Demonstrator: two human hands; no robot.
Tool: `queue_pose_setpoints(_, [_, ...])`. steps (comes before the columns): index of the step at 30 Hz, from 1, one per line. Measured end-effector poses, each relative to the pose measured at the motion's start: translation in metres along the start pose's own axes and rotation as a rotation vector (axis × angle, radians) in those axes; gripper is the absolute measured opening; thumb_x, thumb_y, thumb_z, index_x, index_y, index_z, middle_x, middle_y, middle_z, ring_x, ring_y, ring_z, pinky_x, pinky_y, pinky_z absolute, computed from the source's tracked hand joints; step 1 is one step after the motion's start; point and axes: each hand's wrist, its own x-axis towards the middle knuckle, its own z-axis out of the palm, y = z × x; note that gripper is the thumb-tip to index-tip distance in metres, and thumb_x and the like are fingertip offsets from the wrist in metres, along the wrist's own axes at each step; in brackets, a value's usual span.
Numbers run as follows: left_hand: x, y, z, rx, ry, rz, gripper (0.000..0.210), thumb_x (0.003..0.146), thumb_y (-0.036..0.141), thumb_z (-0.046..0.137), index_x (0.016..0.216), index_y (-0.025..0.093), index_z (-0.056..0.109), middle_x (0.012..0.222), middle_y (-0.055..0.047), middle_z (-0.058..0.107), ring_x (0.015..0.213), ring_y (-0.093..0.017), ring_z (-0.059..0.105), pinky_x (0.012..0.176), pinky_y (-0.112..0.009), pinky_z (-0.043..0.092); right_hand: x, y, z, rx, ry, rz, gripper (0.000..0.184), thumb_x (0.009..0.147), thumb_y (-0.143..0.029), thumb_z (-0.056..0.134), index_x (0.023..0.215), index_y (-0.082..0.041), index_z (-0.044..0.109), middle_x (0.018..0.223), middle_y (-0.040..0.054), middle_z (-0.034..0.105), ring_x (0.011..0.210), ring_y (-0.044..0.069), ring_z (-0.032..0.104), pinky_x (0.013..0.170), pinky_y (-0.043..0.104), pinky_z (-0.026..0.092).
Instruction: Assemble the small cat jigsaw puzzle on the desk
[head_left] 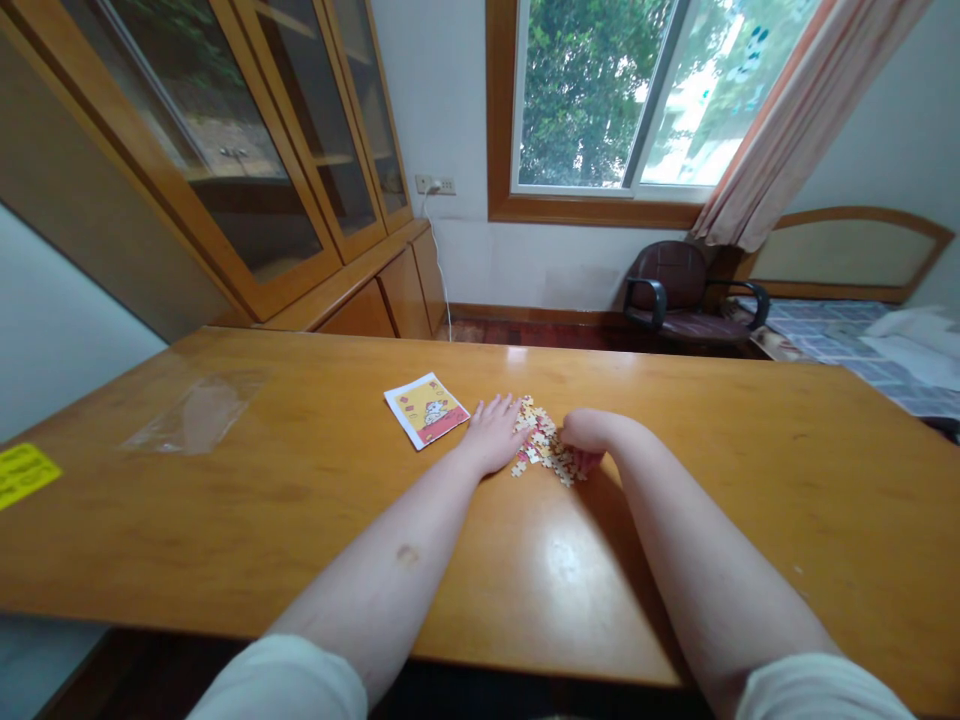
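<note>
A small heap of jigsaw puzzle pieces (541, 440), some pale and some red or yellow, lies on the wooden table between my hands. My left hand (493, 434) rests flat at the heap's left side, its fingers spread and its thumb touching the pieces. At the right side, my right hand (589, 437) bends down with curled fingers against the pieces. Its fingertips are mostly hidden, so I cannot make out what they hold. Just left of my left hand lies a square picture card (427, 410) with a white cartoon figure on yellow and red.
The wooden table (315, 510) spreads wide around my arms. A clear plastic bag (199, 412) lies at the left, and a yellow label (26, 474) sits at the left edge. Beyond stand a glass-door cabinet (330, 160), an office chair (679, 290) and a bed (855, 335).
</note>
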Motion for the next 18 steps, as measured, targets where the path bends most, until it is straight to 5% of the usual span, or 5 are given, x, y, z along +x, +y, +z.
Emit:
queue_pose_setpoints(3, [0.0, 0.001, -0.001, -0.011, -0.014, 0.024, 0.063, 0.093, 0.052, 0.033, 0.147, 0.019, 0.033, 0.155, -0.011, 0.03, 0.145, -0.028, 0.021, 0.118, -0.05, 0.012, 0.001, -0.006, -0.002, 0.15, -0.205, 0.001, 0.028, 0.086, -0.017, 0.043, 0.076, -0.011, 0.069, 0.064, 0.0105, 0.07, 0.058, 0.018, 0.067, 0.06, 0.026, 0.051])
queue_pose_setpoints(7, [0.0, 0.001, -0.004, -0.084, -0.013, 0.075, 0.06, 0.094, 0.045, 0.036, 0.147, 0.018, 0.033, 0.153, -0.01, 0.034, 0.143, -0.025, 0.027, 0.118, -0.048, 0.015, 0.024, 0.002, 0.004, 0.194, 0.364, -0.076, 0.023, 0.088, -0.02, 0.047, 0.09, -0.009, 0.068, 0.088, 0.0156, 0.073, 0.083, 0.022, 0.068, 0.077, 0.03, 0.051])
queue_pose_setpoints(9, [0.001, 0.0, -0.004, -0.121, -0.005, 0.103, 0.058, 0.093, 0.041, 0.037, 0.146, 0.017, 0.033, 0.153, -0.01, 0.034, 0.142, -0.025, 0.029, 0.118, -0.047, 0.016, 0.038, 0.006, 0.013, 0.302, 0.539, -0.271, 0.028, 0.088, -0.018, 0.05, 0.113, -0.012, 0.061, 0.113, 0.0139, 0.068, 0.102, 0.02, 0.064, 0.091, 0.03, 0.047])
queue_pose_setpoints(13, [0.005, -0.004, -0.001, -0.206, 0.054, 0.09, 0.054, 0.091, 0.028, 0.041, 0.143, 0.013, 0.038, 0.149, -0.013, 0.04, 0.138, -0.024, 0.036, 0.118, -0.044, 0.022, 0.054, 0.008, 0.029, 0.396, 0.493, -0.512, 0.03, 0.087, -0.014, 0.05, 0.115, -0.016, 0.061, 0.118, 0.0101, 0.067, 0.109, 0.017, 0.061, 0.099, 0.032, 0.043])
queue_pose_setpoints(18, [0.01, -0.009, 0.004, -0.264, 0.135, 0.064, 0.05, 0.085, 0.014, 0.042, 0.134, 0.01, 0.049, 0.139, -0.013, 0.052, 0.13, -0.022, 0.046, 0.113, -0.038, 0.032, 0.06, 0.008, 0.036, 0.503, 0.467, -0.49, 0.029, 0.08, -0.006, 0.051, 0.103, -0.017, 0.065, 0.099, 0.0059, 0.072, 0.085, 0.015, 0.067, 0.083, 0.03, 0.052])
